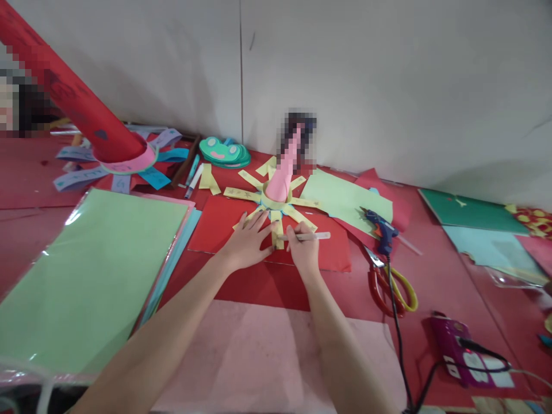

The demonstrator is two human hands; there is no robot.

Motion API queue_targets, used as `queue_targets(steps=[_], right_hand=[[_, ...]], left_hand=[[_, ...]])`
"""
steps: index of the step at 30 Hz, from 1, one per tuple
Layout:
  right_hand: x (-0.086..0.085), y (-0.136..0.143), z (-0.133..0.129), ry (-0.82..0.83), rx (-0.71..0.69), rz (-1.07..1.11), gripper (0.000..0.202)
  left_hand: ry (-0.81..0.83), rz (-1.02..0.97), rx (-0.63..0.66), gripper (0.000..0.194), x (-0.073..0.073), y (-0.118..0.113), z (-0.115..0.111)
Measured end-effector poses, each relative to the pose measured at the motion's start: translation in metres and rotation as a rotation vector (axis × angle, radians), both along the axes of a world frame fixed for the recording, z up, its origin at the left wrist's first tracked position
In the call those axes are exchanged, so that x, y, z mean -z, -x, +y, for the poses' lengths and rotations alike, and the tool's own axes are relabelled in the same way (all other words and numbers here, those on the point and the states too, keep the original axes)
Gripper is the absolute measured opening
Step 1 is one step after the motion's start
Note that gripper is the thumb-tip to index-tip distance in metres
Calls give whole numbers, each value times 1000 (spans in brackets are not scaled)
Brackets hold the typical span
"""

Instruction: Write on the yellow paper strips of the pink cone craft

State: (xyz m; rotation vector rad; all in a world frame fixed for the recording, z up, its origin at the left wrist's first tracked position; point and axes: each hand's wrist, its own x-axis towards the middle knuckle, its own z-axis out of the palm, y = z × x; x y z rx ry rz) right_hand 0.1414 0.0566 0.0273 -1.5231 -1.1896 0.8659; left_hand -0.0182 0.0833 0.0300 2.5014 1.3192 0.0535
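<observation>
In the head view, a pink paper cone (279,185) stands upright amid yellow paper strips (241,194) that fan out from its base like petals. It rests on a red sheet (328,244). My left hand (250,241) lies flat with fingers spread over the near strips, pressing the front one. In my right hand (303,247) is a pale pen (317,236), its tip end at the front strip (278,227). Small star-like marks show on some of the strips. The pen's very tip is too small to make out.
Right of the cone are a light green sheet (349,195), a blue glue gun (382,230) with a black cord, and scissors (407,290). A red tube (90,103) with paper petals stands left, behind bagged green paper (90,270). Green frog-face cutouts (224,152) lie by the wall.
</observation>
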Motion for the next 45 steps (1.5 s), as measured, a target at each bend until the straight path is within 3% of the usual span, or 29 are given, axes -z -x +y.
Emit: queue_targets(steps=[13, 23, 45], right_hand=[[3, -1, 0, -24, 19, -52, 31], [5, -2, 3, -56, 43, -72, 29], [5, -4, 2, 5, 6, -23, 27]], left_hand=[[-28, -18, 3, 59, 4, 0, -1], [6, 8, -3, 60, -2, -1, -1], [-8, 31, 10, 60, -1, -1, -1]])
